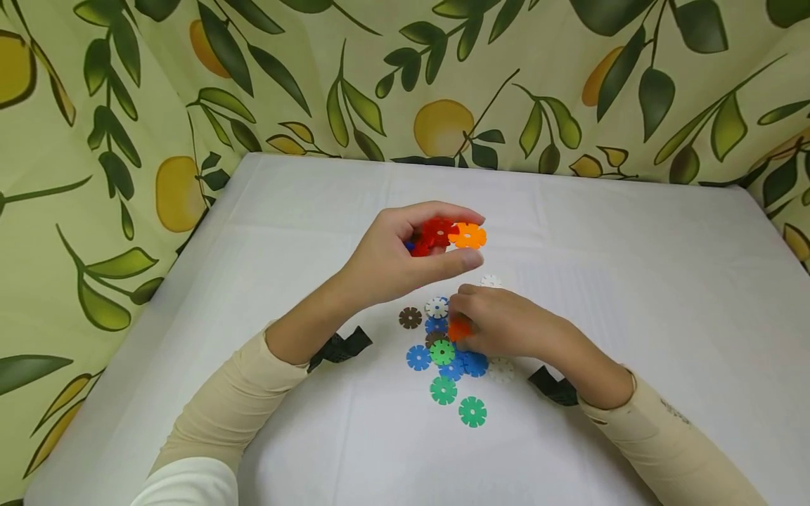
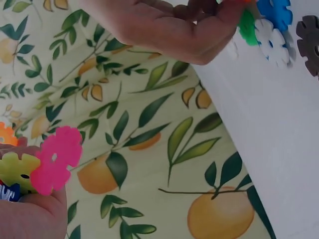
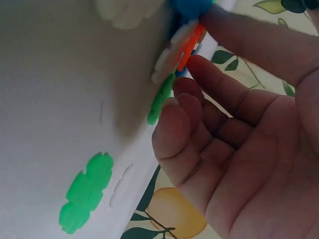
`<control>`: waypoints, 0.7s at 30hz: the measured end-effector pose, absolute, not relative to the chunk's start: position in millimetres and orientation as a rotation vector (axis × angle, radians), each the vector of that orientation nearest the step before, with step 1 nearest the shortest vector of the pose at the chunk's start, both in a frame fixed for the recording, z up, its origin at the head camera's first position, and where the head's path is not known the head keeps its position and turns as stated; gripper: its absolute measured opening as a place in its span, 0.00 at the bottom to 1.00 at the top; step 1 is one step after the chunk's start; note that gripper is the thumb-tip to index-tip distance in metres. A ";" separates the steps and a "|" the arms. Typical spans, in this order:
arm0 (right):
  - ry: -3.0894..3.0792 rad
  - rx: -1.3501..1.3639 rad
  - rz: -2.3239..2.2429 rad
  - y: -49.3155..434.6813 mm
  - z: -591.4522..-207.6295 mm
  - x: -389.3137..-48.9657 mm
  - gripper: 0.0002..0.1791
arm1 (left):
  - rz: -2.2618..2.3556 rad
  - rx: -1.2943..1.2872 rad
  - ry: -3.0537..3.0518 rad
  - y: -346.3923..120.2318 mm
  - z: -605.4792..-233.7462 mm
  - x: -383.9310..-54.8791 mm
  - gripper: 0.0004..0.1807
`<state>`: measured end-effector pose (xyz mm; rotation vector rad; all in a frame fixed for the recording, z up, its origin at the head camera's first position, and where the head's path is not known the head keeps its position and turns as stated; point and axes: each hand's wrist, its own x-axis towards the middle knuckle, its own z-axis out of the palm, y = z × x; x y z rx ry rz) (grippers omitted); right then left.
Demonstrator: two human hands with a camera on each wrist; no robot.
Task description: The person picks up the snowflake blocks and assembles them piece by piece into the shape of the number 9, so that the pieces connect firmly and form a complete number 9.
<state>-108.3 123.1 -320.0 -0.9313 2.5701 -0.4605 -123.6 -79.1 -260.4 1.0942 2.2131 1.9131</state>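
My left hand [image 1: 392,256] is raised above the table, its fingers and thumb curled round several notched plastic discs. Among them are a red disc [image 1: 438,232] and an orange disc [image 1: 468,236]; the left wrist view adds a pink disc [image 2: 57,159] and a yellow-green disc [image 2: 18,170]. Lower and to the right, my right hand [image 1: 509,322] pinches an orange-red disc [image 1: 460,329] between thumb and fingertips, over the loose pile. That pile holds a light green disc [image 1: 442,352], a blue disc [image 1: 418,358], a white disc [image 1: 436,307] and a brown disc [image 1: 410,318].
Two green discs, one nearer me [image 1: 472,412], lie in front of the pile. A white disc [image 1: 490,281] sits beyond the right hand. The white-covered table [image 1: 664,281] ends at a leaf-and-fruit patterned curtain [image 1: 443,126]. Black straps [image 1: 342,346] show by both wrists.
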 end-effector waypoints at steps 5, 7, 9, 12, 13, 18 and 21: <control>2.533 -0.906 -0.510 123.3 -319.0 -108.4 0.17 | 1.896 1.268 2.316 -77.8 -261.5 -122.3 0.21; 2.531 -0.914 -0.545 123.6 -317.6 -108.1 0.15 | 1.889 1.318 2.329 -78.2 -261.5 -121.9 0.21; 2.537 -0.933 -0.600 124.7 -314.1 -107.9 0.13 | 1.872 1.358 2.343 -78.7 -262.0 -122.0 0.21; 2.563 -0.987 -0.724 129.5 -304.7 -107.5 0.10 | 1.838 1.406 2.367 -79.3 -262.8 -122.6 0.21; 2.569 -1.008 -0.774 132.0 -300.5 -107.0 0.09 | 1.823 1.422 2.378 -79.4 -263.0 -122.8 0.22; 2.626 -1.170 -1.060 146.8 -278.0 -102.2 0.08 | 1.747 1.503 2.432 -79.8 -262.8 -125.1 0.22; 2.697 -1.282 -1.205 152.8 -266.6 -98.6 0.10 | 1.685 1.540 2.486 -80.1 -262.5 -126.6 0.21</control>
